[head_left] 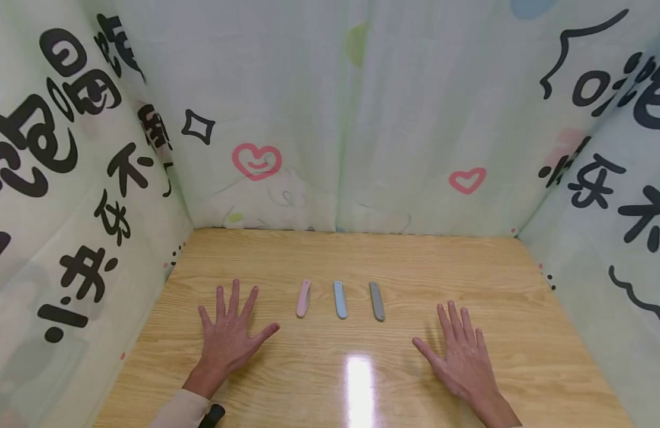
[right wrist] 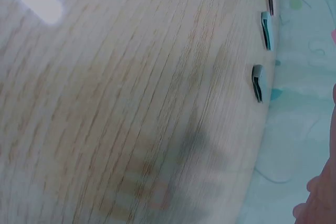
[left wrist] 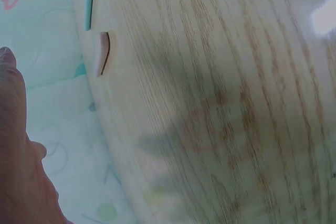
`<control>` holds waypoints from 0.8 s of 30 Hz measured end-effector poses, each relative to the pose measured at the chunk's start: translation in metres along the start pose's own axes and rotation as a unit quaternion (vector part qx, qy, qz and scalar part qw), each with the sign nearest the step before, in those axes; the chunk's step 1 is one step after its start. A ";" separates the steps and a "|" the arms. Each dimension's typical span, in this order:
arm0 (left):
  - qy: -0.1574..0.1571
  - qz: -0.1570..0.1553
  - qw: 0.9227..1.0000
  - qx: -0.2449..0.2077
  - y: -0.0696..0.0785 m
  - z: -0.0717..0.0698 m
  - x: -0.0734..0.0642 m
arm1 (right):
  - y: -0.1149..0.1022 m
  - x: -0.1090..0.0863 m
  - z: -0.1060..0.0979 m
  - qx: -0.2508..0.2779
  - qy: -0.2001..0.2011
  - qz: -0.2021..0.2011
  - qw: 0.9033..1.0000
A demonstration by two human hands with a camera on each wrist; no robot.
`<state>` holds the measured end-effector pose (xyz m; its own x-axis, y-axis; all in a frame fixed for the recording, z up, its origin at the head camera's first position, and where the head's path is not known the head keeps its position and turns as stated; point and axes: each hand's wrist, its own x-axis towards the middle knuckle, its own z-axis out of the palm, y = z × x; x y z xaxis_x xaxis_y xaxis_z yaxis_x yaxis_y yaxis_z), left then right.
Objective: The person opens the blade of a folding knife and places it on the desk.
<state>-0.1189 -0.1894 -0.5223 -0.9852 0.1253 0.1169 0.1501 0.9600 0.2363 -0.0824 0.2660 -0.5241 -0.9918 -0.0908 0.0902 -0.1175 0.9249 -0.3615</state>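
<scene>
Three slim, flat pieces that look like folded pocket knives lie in a row on the wooden table: a pink one point(head_left: 303, 299), a light blue one point(head_left: 340, 299) and a grey one point(head_left: 377, 301). Each has rounded ends; their exact kind is hard to tell. My left hand point(head_left: 230, 336), fingers spread and palm down, is left of the pink piece and holds nothing. To the right of the grey piece and nearer the front, my right hand point(head_left: 463, 359) has straight fingers and also holds nothing. Both hands are apart from the pieces.
The wooden table point(head_left: 287, 255) ends at a pale curtain point(head_left: 308, 107) behind it. More printed curtain stands at the left point(head_left: 142, 261) and right point(head_left: 586, 255). A bright light reflection falls on the tabletop between the hands. A dark band point(head_left: 212, 415) circles the left wrist.
</scene>
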 end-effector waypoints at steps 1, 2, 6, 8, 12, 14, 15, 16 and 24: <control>0.001 0.002 1.000 -0.003 0.000 0.000 -0.001 | -0.001 -0.001 0.000 0.002 -0.002 0.000 1.000; 0.001 0.003 1.000 -0.005 0.000 0.000 -0.001 | -0.001 -0.001 0.000 0.003 -0.002 -0.001 1.000; 0.008 0.019 1.000 -0.018 -0.001 0.000 -0.001 | -0.005 -0.002 0.001 0.017 0.010 -0.013 1.000; 0.010 0.032 0.999 -0.028 -0.001 0.000 0.001 | -0.008 -0.002 0.002 0.022 0.016 -0.024 0.999; 0.009 0.062 0.997 -0.053 0.000 0.000 0.007 | -0.015 -0.004 0.006 0.020 0.022 -0.048 0.998; 0.004 0.074 0.995 -0.064 0.001 0.001 0.009 | -0.018 -0.005 0.008 0.013 0.027 -0.062 0.998; 0.004 0.080 0.994 -0.070 0.001 0.001 0.011 | -0.020 -0.005 0.010 0.010 0.031 -0.070 0.997; 0.004 0.085 0.994 -0.075 0.002 0.002 0.012 | -0.022 -0.005 0.010 0.009 0.037 -0.079 0.996; -0.030 0.118 0.983 -0.140 0.005 0.011 0.028 | -0.038 0.000 0.017 0.018 0.069 -0.125 0.990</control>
<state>-0.1468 -0.1785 -0.5286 -0.9220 0.3587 0.1456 0.3837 0.7969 0.4666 -0.0788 0.2243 -0.5260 -0.9153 -0.2621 0.3058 -0.3628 0.8662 -0.3436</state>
